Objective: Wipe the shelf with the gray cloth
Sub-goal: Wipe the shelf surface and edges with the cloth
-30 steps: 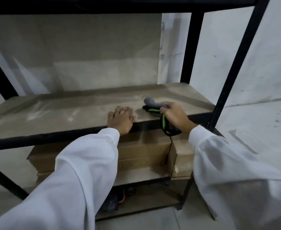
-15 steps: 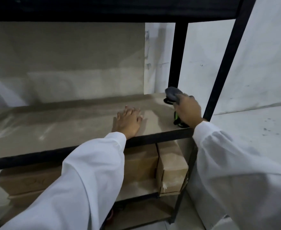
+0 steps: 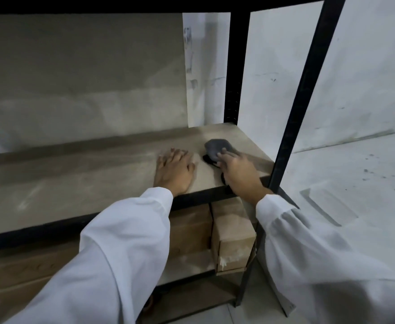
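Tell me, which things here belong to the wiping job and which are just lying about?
Job: shelf; cloth; right hand on the cloth; left hand flat on the shelf.
Lying about: boxes below; post; wall.

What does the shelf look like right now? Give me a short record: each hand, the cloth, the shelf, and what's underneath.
left hand: flat, palm down on the shelf, holding nothing
right hand: fingers laid over the gray cloth, pressing it
gray cloth: on the shelf's right end
shelf: tan board, pale streaks, black frame
below: cardboard boxes on the lower level
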